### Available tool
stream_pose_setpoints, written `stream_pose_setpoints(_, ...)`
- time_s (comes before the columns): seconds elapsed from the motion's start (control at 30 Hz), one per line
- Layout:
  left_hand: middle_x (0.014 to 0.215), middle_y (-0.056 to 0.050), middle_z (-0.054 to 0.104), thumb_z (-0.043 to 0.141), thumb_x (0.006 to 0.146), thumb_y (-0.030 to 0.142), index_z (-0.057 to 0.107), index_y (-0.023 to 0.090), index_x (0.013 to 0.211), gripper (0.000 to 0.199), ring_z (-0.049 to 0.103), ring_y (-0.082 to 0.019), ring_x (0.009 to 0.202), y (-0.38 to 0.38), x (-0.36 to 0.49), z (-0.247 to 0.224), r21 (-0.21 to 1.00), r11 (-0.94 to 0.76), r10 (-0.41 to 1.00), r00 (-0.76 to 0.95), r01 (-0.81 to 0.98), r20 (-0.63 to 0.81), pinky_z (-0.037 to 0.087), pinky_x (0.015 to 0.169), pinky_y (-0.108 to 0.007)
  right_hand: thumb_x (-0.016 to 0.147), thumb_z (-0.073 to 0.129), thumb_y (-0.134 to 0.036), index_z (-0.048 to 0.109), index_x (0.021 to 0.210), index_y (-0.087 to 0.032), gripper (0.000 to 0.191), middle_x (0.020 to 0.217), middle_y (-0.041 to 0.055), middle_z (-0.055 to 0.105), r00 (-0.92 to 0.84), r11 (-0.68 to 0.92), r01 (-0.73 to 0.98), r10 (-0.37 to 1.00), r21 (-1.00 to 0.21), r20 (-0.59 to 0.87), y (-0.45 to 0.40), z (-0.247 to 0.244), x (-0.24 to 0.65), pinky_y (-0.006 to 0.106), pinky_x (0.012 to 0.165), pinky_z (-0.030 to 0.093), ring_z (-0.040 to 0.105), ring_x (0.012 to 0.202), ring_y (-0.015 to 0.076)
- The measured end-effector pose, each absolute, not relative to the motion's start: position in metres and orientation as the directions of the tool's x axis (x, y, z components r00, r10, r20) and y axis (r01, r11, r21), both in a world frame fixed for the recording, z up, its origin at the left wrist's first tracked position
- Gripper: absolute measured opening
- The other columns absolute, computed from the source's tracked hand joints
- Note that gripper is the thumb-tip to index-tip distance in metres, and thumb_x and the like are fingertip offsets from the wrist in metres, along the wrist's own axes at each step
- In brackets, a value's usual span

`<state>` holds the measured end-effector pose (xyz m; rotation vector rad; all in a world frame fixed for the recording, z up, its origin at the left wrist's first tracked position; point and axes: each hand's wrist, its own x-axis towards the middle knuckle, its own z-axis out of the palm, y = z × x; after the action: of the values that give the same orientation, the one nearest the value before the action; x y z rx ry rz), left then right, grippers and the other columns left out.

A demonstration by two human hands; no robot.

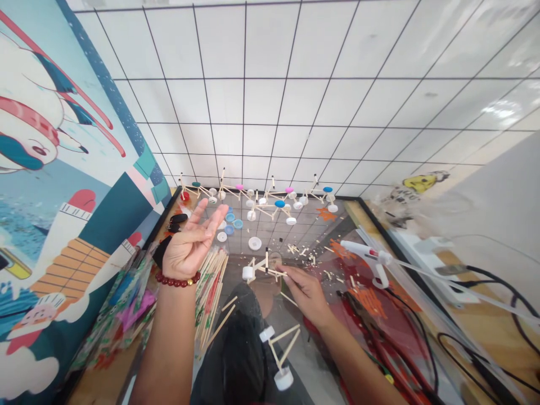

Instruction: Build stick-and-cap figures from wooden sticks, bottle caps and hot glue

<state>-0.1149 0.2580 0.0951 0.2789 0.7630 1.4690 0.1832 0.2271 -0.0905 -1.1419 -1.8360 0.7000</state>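
Note:
My left hand (192, 242), a red bead bracelet on its wrist, is raised palm up over the left of the glass table, fingers apart and nothing in them. My right hand (306, 289) pinches the right end of a small stick frame (266, 269) that has a white cap wheel (248, 273) on its left and a dark-tipped upright stick. Nearer to me lies a triangular stick frame (284, 346) with two white caps. Several finished-looking stick models with white wheels and coloured ovals, one with a blue oval (279, 203), stand along the back.
Wooden sticks (213, 281) and plastic packets (122, 304) lie at the left. Blue caps (229, 229) and a white cap (255, 243) sit mid-table. At the right are a white glue gun (365, 253), red-handled pliers (379, 343), stick scraps, cables and a power strip (439, 270).

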Motion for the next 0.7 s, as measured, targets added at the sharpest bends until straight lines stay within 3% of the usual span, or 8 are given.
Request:
stream_pose_setpoints(0.17, 0.128, -0.017, 0.080, 0.052, 0.087, -0.015, 0.074, 0.018, 0.117, 0.050, 0.064, -0.022, 0.145, 0.259, -0.113, 0.095, 0.605, 0.092, 0.954, -0.104, -0.791, -0.281, 0.061, 0.087, -0.007, 0.112, 0.053, -0.049, 0.083, 0.129, -0.029, 0.041, 0.120, 0.0111, 0.086, -0.230, 0.436, 0.441, 0.900, -0.785, 0.371, 0.227, -0.091, 0.184, 0.044, 0.096, 0.069, 0.083, 0.111, 0.0288)
stream_pose_setpoints(0.27, 0.130, -0.021, 0.078, 0.067, 0.098, 0.007, 0.074, 0.015, 0.113, 0.018, 0.065, -0.028, 0.145, 0.259, -0.109, 0.094, 0.623, 0.010, 0.955, -0.178, -0.783, -0.239, 0.066, 0.089, -0.016, 0.112, 0.053, -0.049, 0.083, 0.129, -0.030, 0.040, 0.121, 0.0105, 0.086, -0.232, 0.438, 0.434, 0.899, -0.787, 0.373, 0.228, -0.092, 0.184, 0.043, 0.097, 0.069, 0.083, 0.111, 0.0283)
stream_pose_setpoints(0.3, 0.129, -0.021, 0.078, 0.073, 0.097, 0.013, 0.074, 0.015, 0.113, 0.017, 0.064, -0.030, 0.146, 0.259, -0.108, 0.093, 0.633, -0.020, 0.956, -0.200, -0.774, -0.214, 0.067, 0.095, -0.022, 0.112, 0.053, -0.048, 0.083, 0.129, -0.030, 0.039, 0.121, 0.0103, 0.086, -0.230, 0.438, 0.431, 0.899, -0.789, 0.373, 0.228, -0.092, 0.184, 0.043, 0.098, 0.069, 0.083, 0.111, 0.0282)
stream_pose_setpoints(0.37, 0.125, -0.019, 0.079, 0.078, 0.087, 0.004, 0.075, 0.016, 0.117, 0.032, 0.063, -0.032, 0.146, 0.259, -0.109, 0.090, 0.666, -0.049, 0.962, -0.214, -0.744, -0.168, 0.064, 0.109, -0.032, 0.111, 0.054, -0.048, 0.083, 0.129, -0.030, 0.038, 0.121, 0.0101, 0.086, -0.226, 0.436, 0.425, 0.900, -0.793, 0.374, 0.227, -0.093, 0.184, 0.043, 0.099, 0.069, 0.083, 0.111, 0.0282)
stream_pose_setpoints(0.43, 0.122, -0.015, 0.081, 0.071, 0.073, -0.015, 0.076, 0.019, 0.120, 0.058, 0.062, -0.029, 0.148, 0.259, -0.112, 0.088, 0.704, -0.025, 0.971, -0.184, -0.710, -0.151, 0.057, 0.119, -0.032, 0.111, 0.055, -0.047, 0.083, 0.129, -0.030, 0.038, 0.121, 0.0101, 0.086, -0.222, 0.434, 0.423, 0.901, -0.796, 0.373, 0.227, -0.093, 0.184, 0.043, 0.099, 0.068, 0.083, 0.112, 0.0282)
stream_pose_setpoints(0.5, 0.125, -0.011, 0.081, 0.063, 0.066, -0.022, 0.075, 0.023, 0.121, 0.072, 0.059, -0.025, 0.151, 0.259, -0.115, 0.086, 0.739, 0.016, 0.976, -0.151, -0.673, -0.158, 0.051, 0.122, -0.028, 0.111, 0.055, -0.047, 0.083, 0.129, -0.031, 0.037, 0.122, 0.0100, 0.085, -0.223, 0.431, 0.424, 0.902, -0.796, 0.370, 0.227, -0.093, 0.184, 0.043, 0.099, 0.068, 0.083, 0.113, 0.0280)
stream_pose_setpoints(0.6, 0.131, -0.009, 0.080, 0.065, 0.073, -0.018, 0.071, 0.023, 0.123, 0.065, 0.055, -0.020, 0.154, 0.258, -0.117, 0.083, 0.773, 0.021, 0.977, -0.153, -0.634, -0.152, 0.048, 0.122, -0.024, 0.111, 0.055, -0.046, 0.083, 0.129, -0.031, 0.037, 0.124, 0.0099, 0.085, -0.228, 0.433, 0.429, 0.901, -0.793, 0.369, 0.227, -0.093, 0.184, 0.043, 0.099, 0.068, 0.083, 0.113, 0.0281)
stream_pose_setpoints(0.7, 0.133, -0.012, 0.079, 0.077, 0.089, 0.005, 0.070, 0.020, 0.124, 0.040, 0.057, -0.026, 0.152, 0.258, -0.114, 0.083, 0.789, -0.030, 0.975, -0.193, -0.614, -0.113, 0.048, 0.126, -0.037, 0.111, 0.054, -0.045, 0.083, 0.129, -0.030, 0.037, 0.124, 0.0101, 0.085, -0.231, 0.437, 0.435, 0.899, -0.787, 0.371, 0.227, -0.093, 0.184, 0.044, 0.100, 0.068, 0.083, 0.113, 0.0283)
